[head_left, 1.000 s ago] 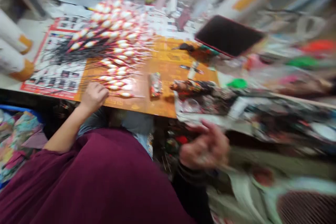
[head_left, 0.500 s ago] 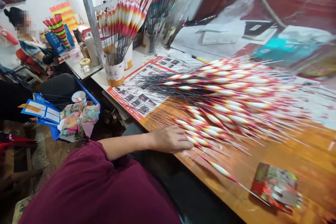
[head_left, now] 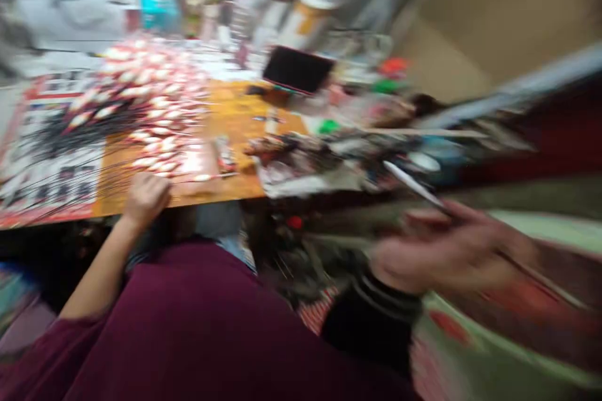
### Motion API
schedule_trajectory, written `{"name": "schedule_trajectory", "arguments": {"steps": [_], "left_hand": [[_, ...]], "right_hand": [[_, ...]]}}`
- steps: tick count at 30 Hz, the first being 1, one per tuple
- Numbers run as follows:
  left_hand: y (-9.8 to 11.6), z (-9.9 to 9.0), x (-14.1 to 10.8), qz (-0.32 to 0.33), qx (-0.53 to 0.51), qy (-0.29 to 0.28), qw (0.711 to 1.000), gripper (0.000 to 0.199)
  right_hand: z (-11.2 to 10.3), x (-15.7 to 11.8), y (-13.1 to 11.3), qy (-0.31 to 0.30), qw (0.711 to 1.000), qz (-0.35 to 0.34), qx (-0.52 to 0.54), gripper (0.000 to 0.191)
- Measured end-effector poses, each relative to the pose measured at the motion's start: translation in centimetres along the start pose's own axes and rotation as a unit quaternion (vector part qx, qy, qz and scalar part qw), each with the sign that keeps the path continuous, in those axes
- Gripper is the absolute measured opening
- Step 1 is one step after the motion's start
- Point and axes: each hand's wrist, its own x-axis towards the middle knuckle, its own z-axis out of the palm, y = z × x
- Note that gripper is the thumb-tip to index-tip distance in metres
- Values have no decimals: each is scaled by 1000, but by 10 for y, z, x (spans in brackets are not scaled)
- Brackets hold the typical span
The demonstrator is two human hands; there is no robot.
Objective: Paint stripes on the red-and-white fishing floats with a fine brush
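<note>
My left hand (head_left: 148, 196) rests at the table's front edge with its fingers curled, and what lies under them is hidden. Beside it spreads a large pile of fishing floats (head_left: 160, 119), with white bodies, red and yellow ends and dark stems. One single float (head_left: 202, 178) lies apart, its stem reaching toward that hand. On the right, my right hand (head_left: 446, 250), in a black cuff, is closed around a thin stick (head_left: 414, 185) with a whitish front end. Motion blur hides the stick's exact kind. The hand is above a pale green tub (head_left: 475, 351) with reddish contents.
A small packet (head_left: 224, 153) lies on the wooden table (head_left: 235, 113). Printed sheets (head_left: 66, 182) cover its left part. Farther right are a dark phone-like slab (head_left: 298, 69), blurred clutter (head_left: 329, 160) and a slanting grey bar (head_left: 517, 88).
The view has swung to the right, bringing my right hand with the stick and the tub into sight. My left hand stays beside the floats at the table edge.
</note>
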Motion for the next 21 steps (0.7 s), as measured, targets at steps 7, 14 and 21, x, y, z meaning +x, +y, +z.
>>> {"name": "schedule_trajectory", "arguments": {"steps": [7, 14, 21], "left_hand": [[-31, 18, 11, 57, 56, 82, 993, 10], [-38, 23, 7, 39, 44, 80, 995, 11], [-38, 19, -5, -63, -1, -20, 998, 41]], "right_hand": [[-30, 53, 25, 7, 995, -99, 0, 50], [-27, 99, 81, -49, 990, -105, -83, 52], [-2, 168, 160, -76, 983, -96, -138, 54]]}}
